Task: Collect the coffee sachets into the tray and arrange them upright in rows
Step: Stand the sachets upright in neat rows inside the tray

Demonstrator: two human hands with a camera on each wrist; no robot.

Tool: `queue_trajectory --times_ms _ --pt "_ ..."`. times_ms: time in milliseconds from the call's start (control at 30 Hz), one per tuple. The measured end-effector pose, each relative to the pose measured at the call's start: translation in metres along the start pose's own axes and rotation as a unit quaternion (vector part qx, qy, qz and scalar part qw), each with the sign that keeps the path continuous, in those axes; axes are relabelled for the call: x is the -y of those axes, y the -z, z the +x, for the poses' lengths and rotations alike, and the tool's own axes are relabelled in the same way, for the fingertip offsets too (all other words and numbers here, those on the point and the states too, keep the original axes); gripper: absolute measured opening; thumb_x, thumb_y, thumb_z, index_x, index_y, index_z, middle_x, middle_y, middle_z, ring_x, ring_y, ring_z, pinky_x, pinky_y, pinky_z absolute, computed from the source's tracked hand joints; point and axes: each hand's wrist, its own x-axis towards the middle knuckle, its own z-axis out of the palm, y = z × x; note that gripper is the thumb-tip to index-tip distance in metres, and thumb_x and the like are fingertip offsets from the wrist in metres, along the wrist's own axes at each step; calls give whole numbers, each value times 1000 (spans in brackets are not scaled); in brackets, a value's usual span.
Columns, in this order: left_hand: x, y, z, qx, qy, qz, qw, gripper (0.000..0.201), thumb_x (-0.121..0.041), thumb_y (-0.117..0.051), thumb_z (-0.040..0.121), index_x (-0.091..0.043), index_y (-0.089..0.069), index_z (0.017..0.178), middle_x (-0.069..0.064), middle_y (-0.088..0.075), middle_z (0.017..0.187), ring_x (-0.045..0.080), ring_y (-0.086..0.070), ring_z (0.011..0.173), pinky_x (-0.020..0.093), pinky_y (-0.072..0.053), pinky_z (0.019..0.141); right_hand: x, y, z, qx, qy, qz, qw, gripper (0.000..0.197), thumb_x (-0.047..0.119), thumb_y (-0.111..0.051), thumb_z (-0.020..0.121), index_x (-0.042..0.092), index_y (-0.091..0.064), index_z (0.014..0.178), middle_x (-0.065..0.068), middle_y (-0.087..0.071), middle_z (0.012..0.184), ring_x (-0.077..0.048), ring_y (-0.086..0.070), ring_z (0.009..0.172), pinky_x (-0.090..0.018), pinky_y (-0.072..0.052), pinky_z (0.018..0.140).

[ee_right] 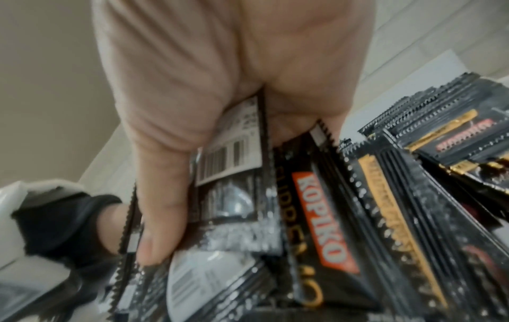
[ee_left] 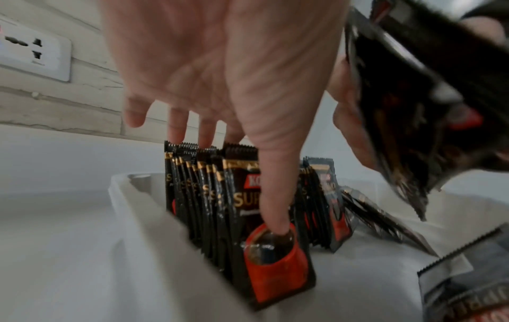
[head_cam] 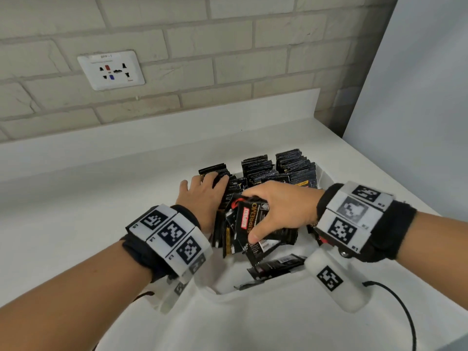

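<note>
A white tray on the white counter holds black coffee sachets standing upright in three rows at its far end. My left hand clamps the left row. Its thumb presses the front sachet while its fingers reach over the serrated tops. My right hand hovers over the middle of the tray and grips a bundle of sachets between thumb and fingers. More sachets lie flat in the near part of the tray.
A tiled wall with a socket plate rises behind the counter. A white panel closes off the right side. A black cable hangs from my right wrist near the counter's front edge.
</note>
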Motion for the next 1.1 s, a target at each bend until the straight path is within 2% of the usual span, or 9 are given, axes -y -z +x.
queue_trajectory --times_ms 67,200,367,500,667,767,833,933,1100 --pt "0 7 -4 6 -7 -22 1000 81 -40 -54 89 -23 -3 150 4 -7 156 29 -13 140 47 -14 114 1 7 -5 -28 2 35 999 37 11 -80 68 32 -55 86 15 -62 79 11 -57 66 -2 -42 66" --pt "3 25 -11 3 -12 -53 999 92 -46 -68 77 -29 -12 148 0 -11 153 27 -16 138 47 -13 114 3 22 -21 -99 20 95 990 39 14 -79 67 32 -58 94 15 -67 89 9 -62 77 -4 -46 75" --pt "17 51 -30 -91 12 -223 970 76 -45 -66 80 -32 -26 144 -5 -30 147 19 -31 133 35 -27 109 -5 39 -40 -212 36 305 928 50 18 -74 51 21 -63 99 0 -73 93 -15 -69 86 -30 -56 80" --pt "12 43 -57 -143 -36 -551 821 56 -54 -68 65 -42 -51 117 -15 -63 114 -2 -60 101 14 -47 85 -20 27 -49 -231 10 442 866 53 24 -74 57 13 -62 107 -12 -70 104 -29 -66 95 -45 -53 84" --pt "-33 11 -72 -66 -25 -738 671 79 -65 -68 57 -44 -39 128 -17 -62 118 4 -62 105 30 -53 89 -23 -18 -45 -245 -8 483 841 74 38 -88 41 14 -64 106 -8 -71 102 -25 -67 98 -48 -47 93" --pt "-67 7 -68 -100 -3 -763 638 85 -56 -74 67 -32 -35 137 -23 -63 114 1 -61 107 36 -50 95 -5 -41 -41 -272 -18 452 850 51 43 -69 58 26 -61 106 5 -71 102 -12 -64 102 -42 -45 98" --pt "-79 10 -65 -169 19 -774 610 50 -24 -65 83 -17 -44 128 -34 -65 85 -7 -66 82 18 -55 75 0 -51 -37 -287 -19 472 833 42 53 -60 67 41 -53 108 14 -67 107 -5 -60 106 -34 -45 97" --pt "-88 9 -64 -191 43 -804 562 38 -7 -58 87 -16 -49 122 -24 -69 79 0 -68 71 13 -52 57 -1 -56 -34 -294 -36 505 811 14 53 -48 87 56 -44 100 17 -59 116 -6 -53 115 -35 -38 103" --pt "-87 7 -61 -205 82 -824 522 34 -8 -62 81 -23 -55 111 -3 -74 88 16 -72 77 24 -55 58 -6 -56 -36 -293 9 562 773 40 29 -57 84 35 -45 121 -3 -63 118 -19 -61 108 -43 -46 97"
